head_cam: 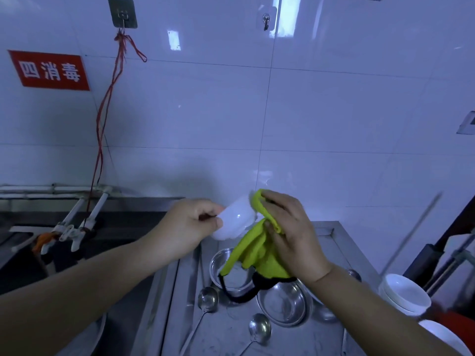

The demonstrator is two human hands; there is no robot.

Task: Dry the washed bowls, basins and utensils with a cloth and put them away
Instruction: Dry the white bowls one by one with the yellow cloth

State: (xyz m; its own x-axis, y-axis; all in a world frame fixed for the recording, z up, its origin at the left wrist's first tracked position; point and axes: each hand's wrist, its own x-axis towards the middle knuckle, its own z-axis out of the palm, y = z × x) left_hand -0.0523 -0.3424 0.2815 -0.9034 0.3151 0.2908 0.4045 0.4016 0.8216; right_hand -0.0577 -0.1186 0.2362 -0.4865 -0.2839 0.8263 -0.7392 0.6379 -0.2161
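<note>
A white tiled wall [308,98] rises behind a stainless-steel counter [226,335]. Above the counter, the left hand [190,227] grips a small white ceramic bowl [235,218] by its base, fingers curled. The right hand [290,235] pinches a yellow-green cloth with black edging [254,253] against the bowl's rim. Round steel basins [282,304] and long-handled steel ladles [208,299] lie below, and stacked white bowls [403,294] stand at the right.

The small white bowl [235,218] is held tilted in the air above the steel worktop [226,340]. The yellow-green cloth [257,250], with a black edge, lies over the bowl's rim and hangs down. Under it stand a round steel basin [223,263] and, just beside it, a wider shallow basin [282,304]. Two steel ladles [208,299] lie near them. Stacked white bowls [406,294] stand at the right.
</note>
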